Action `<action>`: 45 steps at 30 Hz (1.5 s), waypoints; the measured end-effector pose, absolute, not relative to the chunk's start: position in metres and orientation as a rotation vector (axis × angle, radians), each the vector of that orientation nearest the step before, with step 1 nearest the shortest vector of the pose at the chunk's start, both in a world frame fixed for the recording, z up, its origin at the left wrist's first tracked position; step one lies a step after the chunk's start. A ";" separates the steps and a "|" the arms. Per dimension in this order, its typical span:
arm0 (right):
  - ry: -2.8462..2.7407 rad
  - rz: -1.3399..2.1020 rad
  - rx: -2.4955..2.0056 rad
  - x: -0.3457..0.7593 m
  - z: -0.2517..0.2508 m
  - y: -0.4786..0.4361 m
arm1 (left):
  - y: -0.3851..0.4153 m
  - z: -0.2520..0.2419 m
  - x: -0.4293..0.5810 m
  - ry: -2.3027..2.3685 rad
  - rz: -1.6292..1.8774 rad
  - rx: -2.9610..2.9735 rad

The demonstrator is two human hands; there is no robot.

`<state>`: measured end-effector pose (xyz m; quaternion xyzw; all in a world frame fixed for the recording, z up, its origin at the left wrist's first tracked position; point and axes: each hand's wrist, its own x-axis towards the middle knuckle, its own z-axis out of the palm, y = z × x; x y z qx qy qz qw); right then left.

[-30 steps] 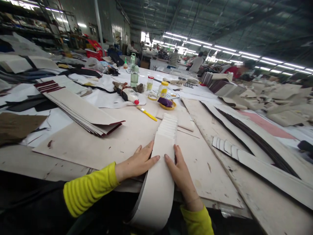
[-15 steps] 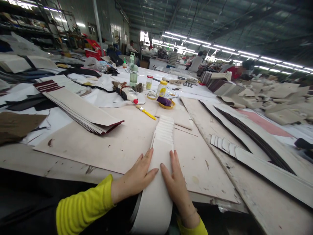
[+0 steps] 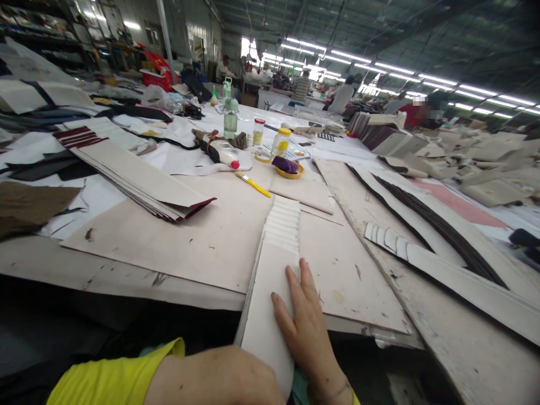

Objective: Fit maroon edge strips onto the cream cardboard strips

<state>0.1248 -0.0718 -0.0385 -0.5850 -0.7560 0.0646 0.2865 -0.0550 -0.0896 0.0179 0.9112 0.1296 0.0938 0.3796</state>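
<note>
A stack of long off-white strips lies fanned at its far end and runs over the table's front edge towards me. My right hand rests with fingers apart on the stack's right side. Low in the view, my left hand is over the near part of the strips; its fingers are hidden behind the back of the hand. A brush with a yellow handle lies beyond the stack, near a yellow dish holding a purple cloth.
Strips with dark red ends lie at the left. More pale strips are at the right. Behind stand a green bottle and a yellow-lidded jar. Several people are in the background.
My left hand has moved from the strips' left edge down towards me, and its fingers no longer show. My right hand stays on the right side, a little further over the strips.
</note>
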 end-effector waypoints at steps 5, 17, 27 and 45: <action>-2.178 0.109 -1.370 0.126 -0.035 -0.071 | -0.086 -0.001 -0.044 0.489 -0.070 2.152; -2.124 0.125 -1.269 0.129 -0.022 -0.054 | -0.088 -0.078 -0.040 0.696 -0.014 2.247; -2.171 0.134 -1.247 0.128 -0.023 -0.056 | -0.016 0.066 -0.063 0.686 0.363 2.270; -2.109 0.159 -1.262 0.124 -0.020 -0.057 | 0.042 0.029 -0.017 1.059 0.269 2.597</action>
